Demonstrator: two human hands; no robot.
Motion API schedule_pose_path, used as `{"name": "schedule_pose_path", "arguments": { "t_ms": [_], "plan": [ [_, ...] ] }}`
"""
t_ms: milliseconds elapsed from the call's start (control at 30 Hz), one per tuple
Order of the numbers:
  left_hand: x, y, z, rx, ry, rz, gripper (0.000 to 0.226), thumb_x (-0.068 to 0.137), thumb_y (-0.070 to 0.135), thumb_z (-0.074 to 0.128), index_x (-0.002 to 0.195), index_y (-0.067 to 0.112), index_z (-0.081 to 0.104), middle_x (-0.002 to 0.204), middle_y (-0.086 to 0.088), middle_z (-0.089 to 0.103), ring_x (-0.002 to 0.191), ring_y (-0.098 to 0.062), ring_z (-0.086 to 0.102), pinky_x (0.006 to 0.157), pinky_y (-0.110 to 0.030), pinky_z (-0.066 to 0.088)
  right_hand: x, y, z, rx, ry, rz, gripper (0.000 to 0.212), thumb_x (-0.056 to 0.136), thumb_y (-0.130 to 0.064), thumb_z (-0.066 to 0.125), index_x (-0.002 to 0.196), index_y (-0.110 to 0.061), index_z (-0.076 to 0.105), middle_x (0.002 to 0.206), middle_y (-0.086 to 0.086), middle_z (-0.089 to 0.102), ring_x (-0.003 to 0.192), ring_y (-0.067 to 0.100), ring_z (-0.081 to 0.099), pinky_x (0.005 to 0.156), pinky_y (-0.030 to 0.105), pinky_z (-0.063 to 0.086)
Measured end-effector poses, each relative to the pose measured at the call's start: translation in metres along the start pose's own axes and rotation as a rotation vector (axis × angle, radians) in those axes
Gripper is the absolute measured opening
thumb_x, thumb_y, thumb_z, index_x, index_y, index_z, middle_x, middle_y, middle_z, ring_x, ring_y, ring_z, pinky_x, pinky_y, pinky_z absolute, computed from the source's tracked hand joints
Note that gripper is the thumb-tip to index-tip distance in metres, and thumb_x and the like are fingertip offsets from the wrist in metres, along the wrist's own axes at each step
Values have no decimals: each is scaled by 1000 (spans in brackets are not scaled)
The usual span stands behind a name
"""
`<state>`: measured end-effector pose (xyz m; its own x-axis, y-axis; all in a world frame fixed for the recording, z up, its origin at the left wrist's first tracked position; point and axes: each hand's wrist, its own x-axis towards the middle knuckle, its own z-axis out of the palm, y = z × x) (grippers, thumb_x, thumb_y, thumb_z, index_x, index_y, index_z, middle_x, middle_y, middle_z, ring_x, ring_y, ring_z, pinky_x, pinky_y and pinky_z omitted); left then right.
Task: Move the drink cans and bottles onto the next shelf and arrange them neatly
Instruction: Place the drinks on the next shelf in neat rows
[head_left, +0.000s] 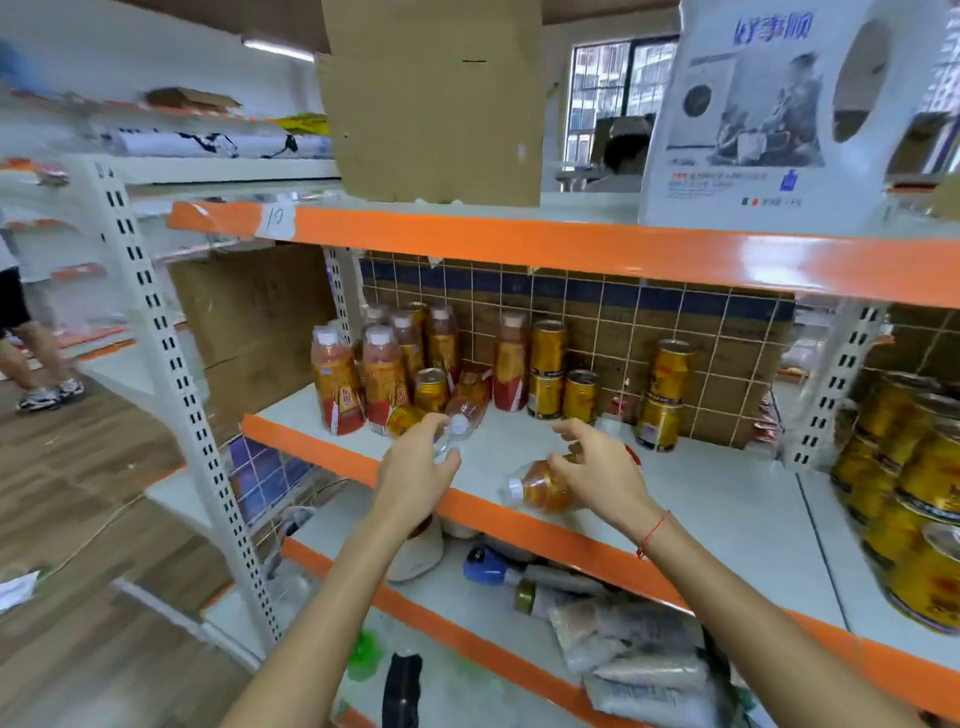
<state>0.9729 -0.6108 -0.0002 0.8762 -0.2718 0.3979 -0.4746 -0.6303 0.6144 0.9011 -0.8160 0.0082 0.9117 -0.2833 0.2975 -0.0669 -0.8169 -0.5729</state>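
A: Where's the fallen bottle (540, 486)?
B: On its side on the middle shelf (717, 499), cap toward the left, right hand (597, 470) loosely curled over it, grip unclear. The left hand (415, 467) pinches another tipped bottle (457, 423).
A: Room?
B: Bare shelf to the right, cans (667, 395) behind

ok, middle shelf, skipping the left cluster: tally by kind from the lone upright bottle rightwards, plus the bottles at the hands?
Upright bottle: 1
Lying bottles: 2, one in the left hand, one under the right hand
Gold cans: 5, in two stacks of 2 plus 1 single
Total: 8
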Motion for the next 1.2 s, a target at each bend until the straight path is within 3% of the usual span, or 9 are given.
{"name": "schedule_pose_path", "arguments": {
  "t_ms": [100,233,467,667,800,933,1067,1200],
  "plan": [
    [11,5,9,-16,-54,51,36,89,17,59,125,16,52,121,-1,60,112,-20,54,83,-28,42,-2,10,-4,-11,29,68,39,90,-27,58,128,-20,53,125,2,61,108,19,59,87,33,48],
    [21,12,28,-71,-116,88,42,90,20,60,129,13,49,125,-4,58,115,-20,54,96,-35,44,-4,26,-17,-5,70,144,39,88,-27,59,126,-20,55,123,4,62,109,22,58,89,40,50],
    [47,37,57,-125,-146,69,46,87,19,63,130,11,47,120,-6,58,104,-20,55,88,-31,44,-1,61,-44,-27,95,208,38,89,-23,58,126,-14,55,127,6,60,113,25,56,90,36,48],
    [78,51,70,-124,-107,91,47,86,20,66,128,6,49,116,-9,59,105,-22,56,82,-25,41,13,86,-65,-48,139,231,34,90,-20,59,122,-11,55,118,11,63,103,28,58,82,32,47],
    [102,50,78,-110,-133,61,52,87,29,66,131,11,44,125,-9,57,112,-25,55,91,-34,46,24,94,-69,-42,151,263,40,88,-18,60,126,-9,51,118,14,62,105,30,58,84,32,46],
    [124,48,87,-101,-147,94,48,88,30,65,129,12,45,121,-8,59,107,-24,57,86,-33,46,42,105,-60,-120,167,283,45,87,-23,63,127,-10,46,115,14,62,100,31,59,80,35,48],
    [152,41,105,-89,-116,138,50,86,34,67,127,14,47,120,-8,60,109,-25,58,92,-42,49,65,125,-41,-164,213,311,47,84,-27,65,124,-12,45,116,15,58,102,32,57,83,41,50],
    [174,31,131,-93,-165,182,45,84,35,68,121,17,49,116,-5,61,105,-21,59,91,-39,49,92,141,-31,-162,291,366,52,85,-27,65,128,-8,41,119,18,54,107,36,54,85,43,48]
  ]
}}
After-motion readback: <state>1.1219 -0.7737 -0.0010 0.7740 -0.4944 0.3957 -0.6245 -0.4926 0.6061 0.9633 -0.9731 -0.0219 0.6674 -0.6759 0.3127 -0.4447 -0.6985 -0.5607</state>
